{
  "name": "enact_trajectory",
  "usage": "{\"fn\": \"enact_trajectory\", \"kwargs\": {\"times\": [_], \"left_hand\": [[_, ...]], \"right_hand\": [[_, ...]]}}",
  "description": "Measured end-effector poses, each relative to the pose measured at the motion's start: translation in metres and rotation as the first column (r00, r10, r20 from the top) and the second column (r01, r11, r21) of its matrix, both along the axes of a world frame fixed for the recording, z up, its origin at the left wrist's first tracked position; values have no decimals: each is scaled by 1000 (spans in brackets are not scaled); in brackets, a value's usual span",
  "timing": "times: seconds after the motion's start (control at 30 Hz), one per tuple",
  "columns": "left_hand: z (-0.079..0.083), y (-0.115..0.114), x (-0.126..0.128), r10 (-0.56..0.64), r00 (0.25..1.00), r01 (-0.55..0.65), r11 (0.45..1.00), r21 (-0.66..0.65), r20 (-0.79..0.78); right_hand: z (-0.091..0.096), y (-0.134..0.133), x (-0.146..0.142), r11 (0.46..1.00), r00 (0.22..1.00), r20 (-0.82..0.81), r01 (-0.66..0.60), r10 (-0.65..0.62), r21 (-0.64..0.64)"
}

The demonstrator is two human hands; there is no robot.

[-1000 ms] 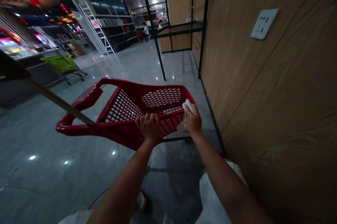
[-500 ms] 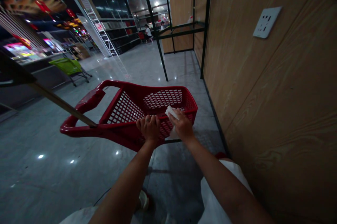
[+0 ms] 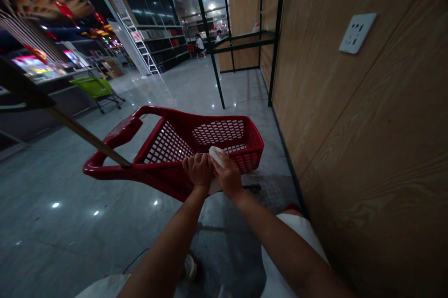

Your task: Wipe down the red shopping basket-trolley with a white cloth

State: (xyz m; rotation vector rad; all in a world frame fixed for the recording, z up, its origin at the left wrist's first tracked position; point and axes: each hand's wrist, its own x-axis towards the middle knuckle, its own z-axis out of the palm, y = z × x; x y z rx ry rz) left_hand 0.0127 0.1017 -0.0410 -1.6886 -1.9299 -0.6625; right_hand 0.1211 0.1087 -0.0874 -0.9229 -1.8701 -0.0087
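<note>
The left hand (image 3: 199, 169) has its fingers curled over the near rim of a red shopping cart (image 3: 159, 173), knuckles up, with a ring on one finger. Just beside it, the right hand (image 3: 228, 177) is closed around a crumpled white cloth (image 3: 216, 154), pinching it at that same rim; part of the cloth shows above the fingers and a paler part hangs down outside the basket. Whether the two hands touch is hard to tell. The cart stands across the front of the person, its handle (image 3: 121, 133) toward the left and its basket end toward the right, with perforated sides. A long tan bar (image 3: 87, 138) slants from a dark object (image 3: 23, 85) at the left edge to the cart's near rim. Below, a shoe (image 3: 190, 267) and a thin dark cable (image 3: 136, 259) show on the shiny grey floor (image 3: 115, 228). To the right rises a wood-grain wall (image 3: 329, 116) bearing a white socket plate (image 3: 358, 32). Beyond the cart stands a dark metal frame (image 3: 241, 46); farther left are a green cart (image 3: 94, 86), a ladder (image 3: 140, 49) and tall shelves (image 3: 163, 34), with two people small in the background.
</note>
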Motion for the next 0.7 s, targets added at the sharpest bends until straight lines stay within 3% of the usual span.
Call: {"fn": "enact_trajectory", "kwargs": {"times": [0.07, 0.17, 0.33, 0.43, 0.57, 0.7], "left_hand": [[1, -1, -1, 9, 1000, -9, 1000, -17, -4], [0, 0, -1, 28, 999, -28, 999, -19, 18], [-4, 3, 1, 3, 998, -4, 1000, 24, 61], [-4, 3, 3, -15, 993, 11, 999, 37, 114], [-3, 3, 5, -15, 992, 10, 999, 36, 127], [-2, 1, 4, -6, 993, 2, 999, 39, 117]], "right_hand": [[0, 0, 1, 1000, 999, 43, -5, 5, -5], [-3, 12, 26, 999, 997, 68, 33, -31, -16], [-14, 37, 89, 953, 951, -84, 288, -296, -94], [-19, 44, 105, 921, 910, -170, 353, -379, -163], [-14, 35, 75, 952, 934, -191, 283, -302, -117], [-4, 13, 23, 995, 993, -66, 95, -97, -22]]}}
